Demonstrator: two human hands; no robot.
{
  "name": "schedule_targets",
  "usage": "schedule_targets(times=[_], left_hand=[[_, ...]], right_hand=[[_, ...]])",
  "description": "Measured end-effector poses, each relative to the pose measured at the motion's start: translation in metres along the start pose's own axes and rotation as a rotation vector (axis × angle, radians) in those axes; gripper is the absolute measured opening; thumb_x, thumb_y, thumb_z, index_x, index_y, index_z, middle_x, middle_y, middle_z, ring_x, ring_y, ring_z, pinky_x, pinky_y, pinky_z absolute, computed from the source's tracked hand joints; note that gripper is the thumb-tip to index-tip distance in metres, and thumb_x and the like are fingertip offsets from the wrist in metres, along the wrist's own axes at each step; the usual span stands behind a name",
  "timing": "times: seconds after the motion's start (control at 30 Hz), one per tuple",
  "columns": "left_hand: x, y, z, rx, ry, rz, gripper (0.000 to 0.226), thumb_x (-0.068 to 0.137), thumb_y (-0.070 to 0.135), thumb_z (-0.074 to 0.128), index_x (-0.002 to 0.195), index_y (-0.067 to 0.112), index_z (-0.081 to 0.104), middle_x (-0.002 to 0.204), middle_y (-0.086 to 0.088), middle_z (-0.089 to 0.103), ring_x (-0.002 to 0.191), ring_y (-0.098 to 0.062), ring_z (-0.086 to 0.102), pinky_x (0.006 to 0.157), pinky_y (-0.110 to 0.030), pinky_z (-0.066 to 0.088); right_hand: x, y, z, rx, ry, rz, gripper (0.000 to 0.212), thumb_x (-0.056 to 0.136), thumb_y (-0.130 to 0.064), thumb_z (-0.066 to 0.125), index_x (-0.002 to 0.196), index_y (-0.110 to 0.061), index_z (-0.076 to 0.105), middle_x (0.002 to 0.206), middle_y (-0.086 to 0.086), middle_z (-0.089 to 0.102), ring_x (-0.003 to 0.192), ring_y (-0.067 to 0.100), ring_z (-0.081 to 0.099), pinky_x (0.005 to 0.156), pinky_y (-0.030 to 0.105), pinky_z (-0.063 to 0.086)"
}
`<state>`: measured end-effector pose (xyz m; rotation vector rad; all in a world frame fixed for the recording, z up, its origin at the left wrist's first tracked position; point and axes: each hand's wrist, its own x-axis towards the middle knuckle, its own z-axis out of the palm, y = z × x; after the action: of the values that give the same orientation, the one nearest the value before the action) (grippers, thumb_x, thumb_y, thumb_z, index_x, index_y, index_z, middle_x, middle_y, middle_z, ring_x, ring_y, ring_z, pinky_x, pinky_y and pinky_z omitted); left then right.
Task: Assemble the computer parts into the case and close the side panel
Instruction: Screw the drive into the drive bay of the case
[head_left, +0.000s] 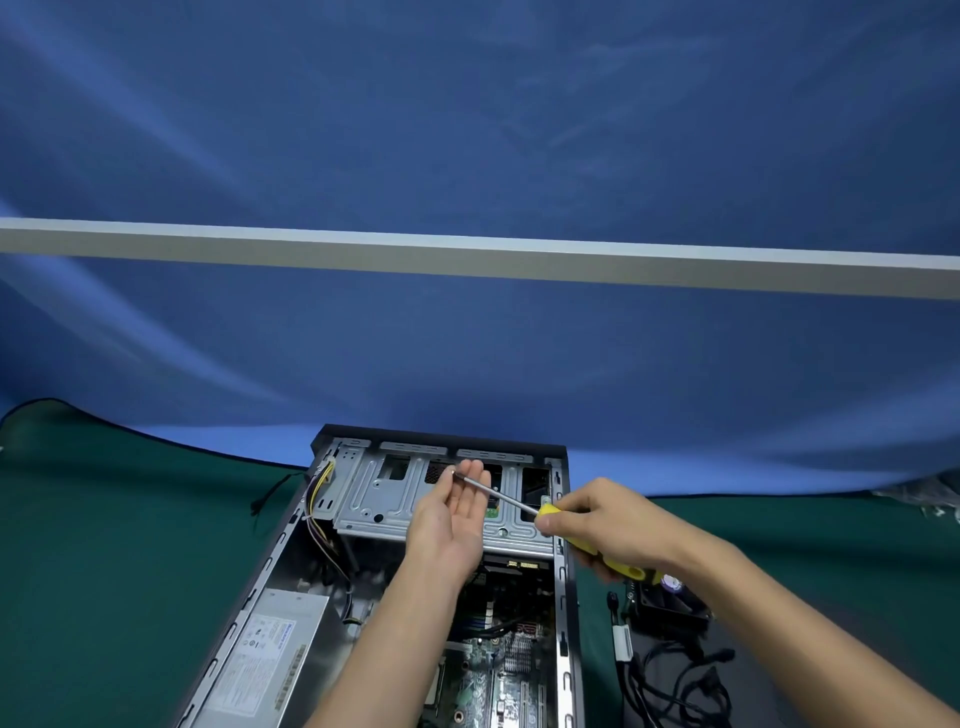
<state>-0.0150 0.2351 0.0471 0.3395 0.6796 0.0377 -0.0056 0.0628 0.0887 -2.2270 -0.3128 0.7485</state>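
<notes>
Two bare forearms come into view from about five and six o'clock, no sleeves showing on either one. The left hand (453, 519) wears nothing: no glove, ring or watch visible. The right hand (605, 525) is likewise bare, wrist uncovered, with no band or strap to be seen up to the frame's edge.

Screwdriver (597, 545) handle yellow, shaft silver; mat (130, 519) dark green; backdrop (467, 130) blue; case (363, 545) interior grey.

Left hand (457, 514) lies palm-up with straight fingers; right hand (605, 525) keeps a curled grip.
</notes>
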Motion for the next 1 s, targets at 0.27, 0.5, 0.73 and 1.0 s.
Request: schedule_targets(times=[0.27,0.5,0.73,1.0], left_hand=[[-0.004,0.0,0.009,0.038,-0.034,-0.016,0.024,0.1,0.007,0.041,0.087,-0.006,0.057,0.086,-0.017,0.061,0.097,-0.026,0.058,0.087,-0.042,0.045],[-0.005,0.002,0.005,0.012,-0.028,-0.023,0.021,0.101,0.007,0.039,0.101,-0.009,0.053,0.092,-0.019,0.061,0.101,-0.029,0.057,0.091,-0.045,0.044],[-0.003,0.012,0.0,-0.027,-0.062,-0.07,0.02,0.098,0.006,0.045,0.095,-0.01,0.056,0.092,-0.019,0.065,0.099,-0.028,0.059,0.09,-0.045,0.045],[-0.002,0.024,-0.009,0.047,-0.103,-0.088,0.016,0.094,0.007,0.052,0.094,-0.007,0.06,0.081,-0.018,0.072,0.086,-0.026,0.067,0.075,-0.044,0.049]], right_hand=[[-0.005,0.002,-0.008,0.418,-0.245,0.12,0.046,0.093,-0.035,0.057,0.106,0.009,0.064,0.059,0.005,0.055,0.04,0.013,0.046,0.041,0.023,0.043],[-0.002,-0.005,0.001,-0.012,0.028,0.06,0.036,0.088,-0.043,0.063,0.071,-0.012,0.058,0.057,0.002,0.064,0.035,0.015,0.049,0.04,0.017,0.037],[0.001,-0.013,0.006,-0.268,0.17,0.018,0.035,0.083,-0.054,0.063,0.073,-0.021,0.061,0.058,0.002,0.06,0.034,0.008,0.049,0.045,0.018,0.036],[-0.004,-0.027,0.0,-0.524,0.289,-0.032,0.034,0.083,-0.056,0.061,0.078,-0.023,0.066,0.048,-0.003,0.041,0.045,0.009,0.037,0.045,0.025,0.028]])
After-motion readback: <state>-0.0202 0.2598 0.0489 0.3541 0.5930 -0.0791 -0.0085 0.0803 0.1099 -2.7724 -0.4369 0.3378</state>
